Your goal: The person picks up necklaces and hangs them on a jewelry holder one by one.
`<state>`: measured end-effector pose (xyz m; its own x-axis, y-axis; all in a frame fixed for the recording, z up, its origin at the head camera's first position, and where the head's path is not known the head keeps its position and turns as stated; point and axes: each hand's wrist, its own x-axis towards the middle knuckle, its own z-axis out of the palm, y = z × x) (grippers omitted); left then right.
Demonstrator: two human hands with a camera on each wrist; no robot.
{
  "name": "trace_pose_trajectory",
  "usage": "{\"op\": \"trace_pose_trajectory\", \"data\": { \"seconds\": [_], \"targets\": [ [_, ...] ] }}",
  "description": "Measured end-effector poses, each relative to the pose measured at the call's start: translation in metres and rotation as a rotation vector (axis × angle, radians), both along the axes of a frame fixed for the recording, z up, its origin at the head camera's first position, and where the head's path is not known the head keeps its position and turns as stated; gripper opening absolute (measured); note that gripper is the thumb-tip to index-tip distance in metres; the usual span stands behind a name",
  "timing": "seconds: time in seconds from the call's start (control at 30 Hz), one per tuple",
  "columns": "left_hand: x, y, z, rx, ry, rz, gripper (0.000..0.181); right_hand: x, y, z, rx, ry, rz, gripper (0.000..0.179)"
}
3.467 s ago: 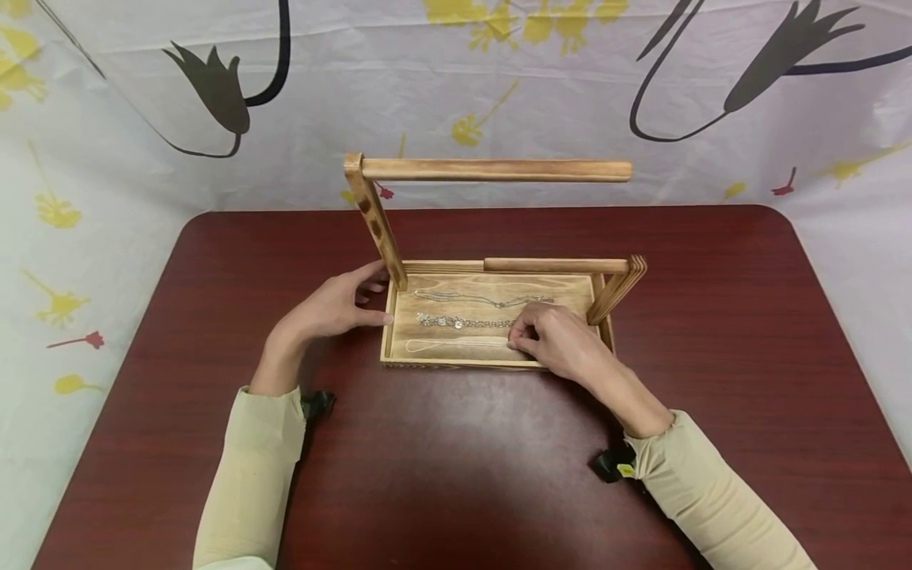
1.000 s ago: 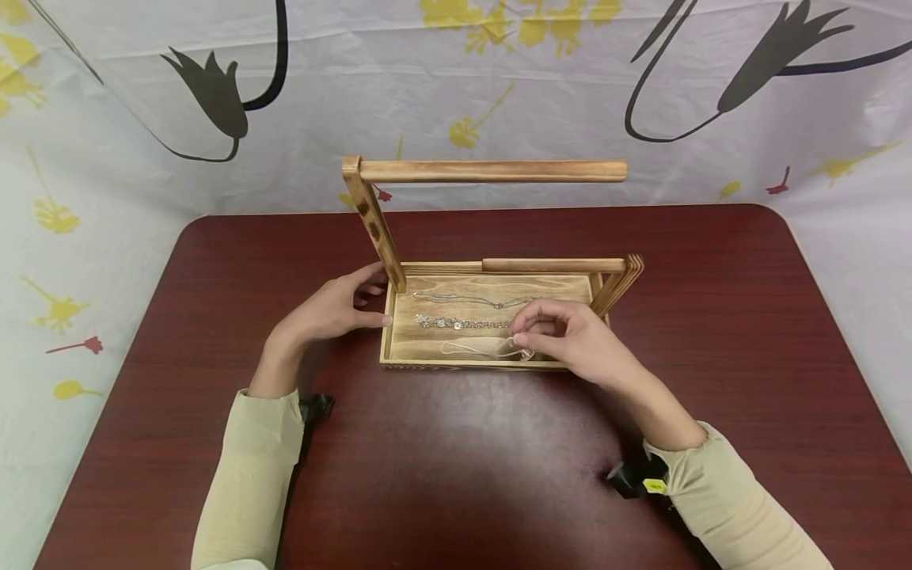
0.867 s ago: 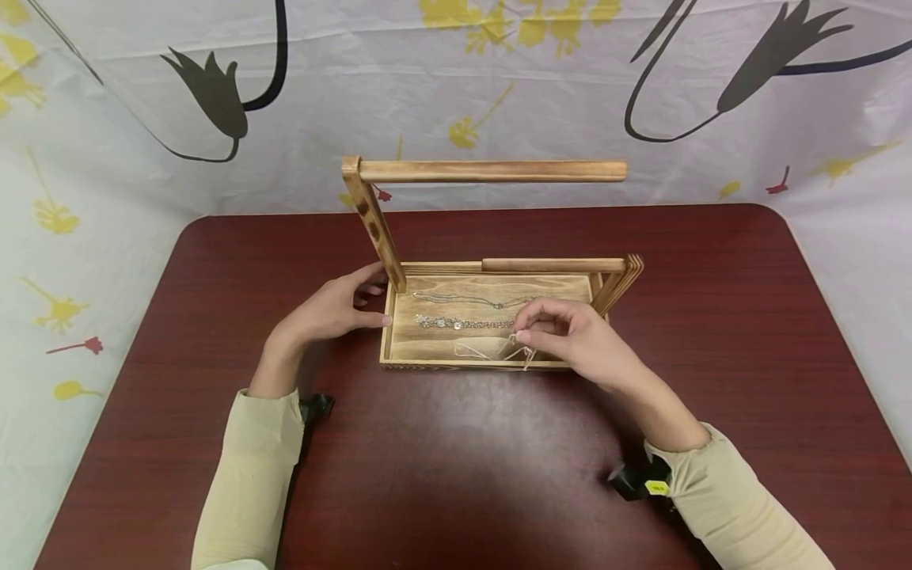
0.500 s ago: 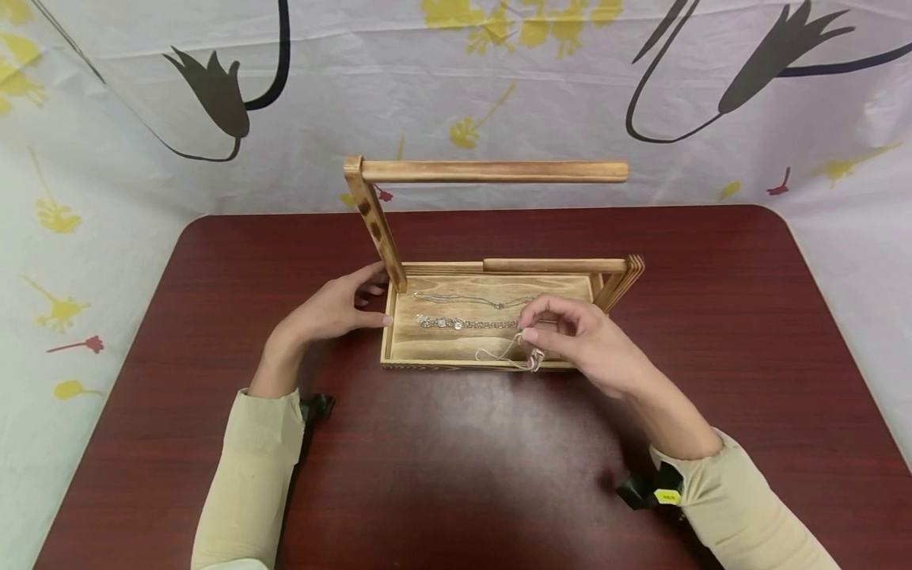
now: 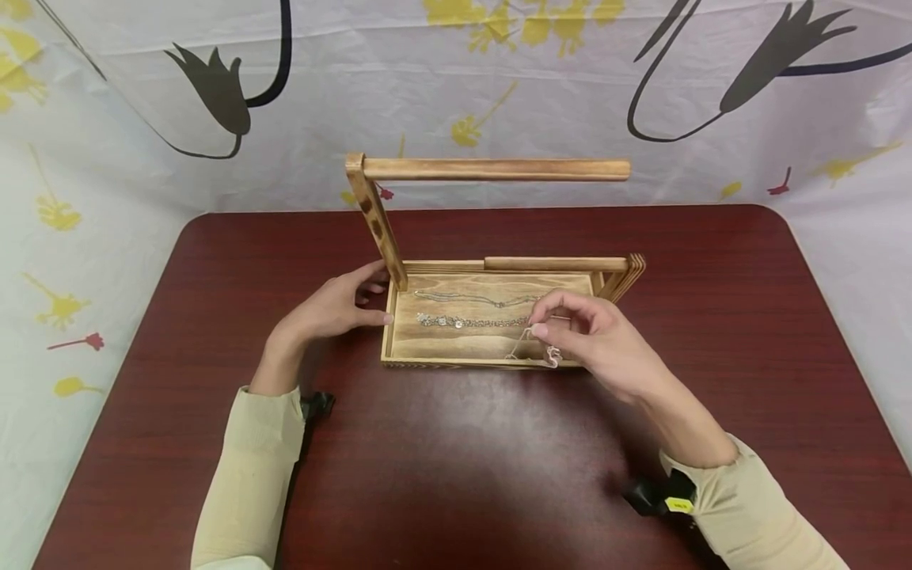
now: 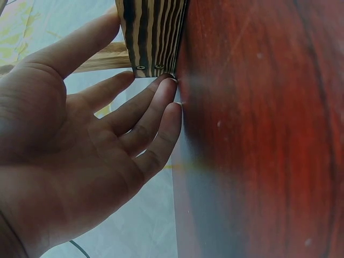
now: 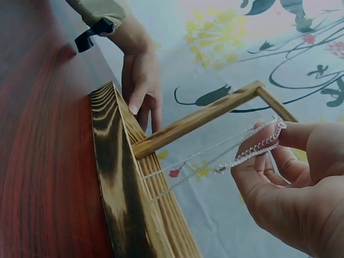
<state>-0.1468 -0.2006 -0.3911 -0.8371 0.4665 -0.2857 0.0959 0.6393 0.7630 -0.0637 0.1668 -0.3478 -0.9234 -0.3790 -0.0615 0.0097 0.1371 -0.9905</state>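
Note:
A silver chain necklace is pinched between the thumb and index finger of my right hand, just above the tray's front right. In the right wrist view its strands hang from the fingertips down past the rim. Inside the wooden tray lie a thin silver necklace at the back and a chunkier chain with charms in front of it; my right hand covers part of the latter. My left hand rests against the tray's left end, fingers extended, thumb on the rim.
A tall wooden post with a crossbar rises at the tray's left, and a lower post with a bar at its right. The dark red table ends at a patterned cloth behind.
The front necklace lay flat in the tray earlier; my right hand has lifted it and drawn it to the right, so its loop has left the tray's left part. My left hand stays put.

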Motion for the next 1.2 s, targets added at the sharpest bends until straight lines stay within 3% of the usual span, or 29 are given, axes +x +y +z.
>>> {"op": "trace_pose_trajectory", "data": {
  "seconds": [0.2,0.43,1.2],
  "targets": [
    [-0.001,0.000,0.000,0.001,0.004,-0.004,0.087,0.002,0.005,0.010,-0.035,-0.029,-0.032,0.012],
    [-0.001,0.000,0.000,-0.007,0.010,-0.006,0.087,0.006,0.016,0.024,-0.187,-0.121,-0.023,0.006],
    [-0.001,0.000,0.000,0.003,0.010,-0.006,0.087,0.008,0.040,0.050,-0.451,-0.020,0.053,0.019]
  ]
}}
